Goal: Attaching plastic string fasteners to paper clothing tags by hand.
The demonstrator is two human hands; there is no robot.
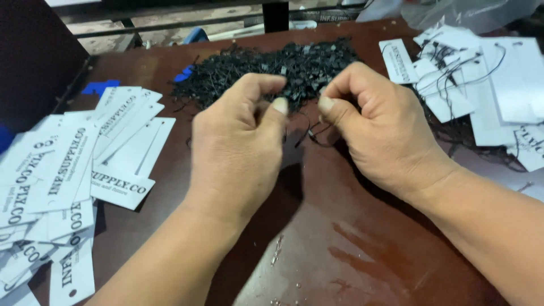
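Note:
My left hand [238, 136] and my right hand [379, 122] are held close together over a dark brown table [351, 249], fingers curled and thumbs almost meeting. A thin black string loop [310, 136] runs between them, pinched by both. Just beyond the fingers lies a heap of black string fasteners [272, 68].
A spread of white paper hang tags [62, 181] with dark print covers the table's left side. At the right lies another pile of white tags with black strings attached [487, 85]. Blue scraps [99, 88] sit at the far left, clear plastic at the top right.

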